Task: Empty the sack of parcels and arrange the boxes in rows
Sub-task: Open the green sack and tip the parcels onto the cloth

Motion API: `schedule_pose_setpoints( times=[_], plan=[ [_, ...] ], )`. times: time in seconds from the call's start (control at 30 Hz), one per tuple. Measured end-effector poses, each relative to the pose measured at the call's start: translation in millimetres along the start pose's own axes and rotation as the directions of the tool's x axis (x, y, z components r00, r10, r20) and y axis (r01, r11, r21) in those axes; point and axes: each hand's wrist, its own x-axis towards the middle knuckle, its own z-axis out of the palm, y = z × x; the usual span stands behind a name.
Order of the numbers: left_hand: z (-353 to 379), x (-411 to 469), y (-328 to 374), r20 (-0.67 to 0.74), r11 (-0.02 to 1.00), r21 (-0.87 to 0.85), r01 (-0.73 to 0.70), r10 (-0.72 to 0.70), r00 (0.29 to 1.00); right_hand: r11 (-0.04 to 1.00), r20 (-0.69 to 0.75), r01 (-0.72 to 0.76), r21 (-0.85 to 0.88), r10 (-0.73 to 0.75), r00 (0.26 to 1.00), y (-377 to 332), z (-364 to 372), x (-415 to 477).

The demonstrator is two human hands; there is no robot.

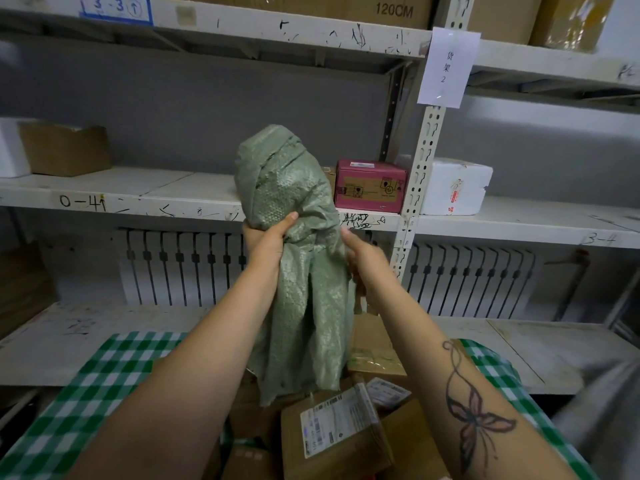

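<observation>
Sacking of green woven plastic, the sack (294, 188), is held upright in the air above the middle of a green-and-white checked cloth (104, 375), its bunched closed end uppermost and its loose open end hanging down. The left grip (273, 237) is closed tightly round the gathered waist of the sack, thumb laid across the front. The right grip (363, 254) is curled into the fabric on the sack's other side, the fingertips hidden behind the folds. A heap of cardboard boxes (332, 431) with printed labels is seen directly under the open end, piled unevenly towards the near edge of the cloth; the hem of the sack touches the topmost ones.

Behind the sack, a pink box (370, 185) is set on the middle shelf (138, 192) near its right-hand upright. A white foam box (453, 185) is placed just beyond that upright, and a brown carton (65, 150) stands at the shelf's far left end.
</observation>
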Motion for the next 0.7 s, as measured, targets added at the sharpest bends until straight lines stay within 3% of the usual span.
schedule_pose_setpoints(
  times=[0.1, 0.23, 0.33, 0.43, 0.6, 0.7],
  plan=[
    [-0.7, 2.3, -2.2, -0.025, 0.996, 0.067, -0.054, 0.056, 0.998, 0.943, 0.396, -0.306, 0.129, 0.234, 0.888, -1.0, 4.0, -5.9],
    [2.1, -2.5, -6.7, 0.043, 0.999, 0.024, 0.038, -0.039, 0.998, 0.765, 0.614, -0.544, 0.346, 0.254, 0.747, 15.3, 9.5, 4.2],
    [1.5, -11.8, -7.0, 0.136, 0.991, -0.01, 0.137, -0.134, 0.982, 0.501, 0.625, -0.59, 0.633, 0.12, 0.771, 18.8, 10.6, 4.1],
    [-9.9, -12.0, -4.0, 0.282, 0.958, 0.04, 0.283, -0.282, 0.917, 0.394, 0.499, -0.491, 0.777, 0.09, 0.862, 16.8, 7.6, 3.4],
    [-38.0, -6.1, 7.6, 0.389, 0.889, 0.277, 0.365, -0.451, 0.803, 0.466, 0.442, -0.436, 0.77, 0.103, 0.891, 10.0, -1.7, -1.3],
    [-46.7, -3.5, 14.7, 0.391, 0.828, 0.45, 0.335, -0.519, 0.76, 0.615, 0.502, -0.447, 0.649, 0.094, 0.86, 1.8, -0.1, -3.9]
  ],
)
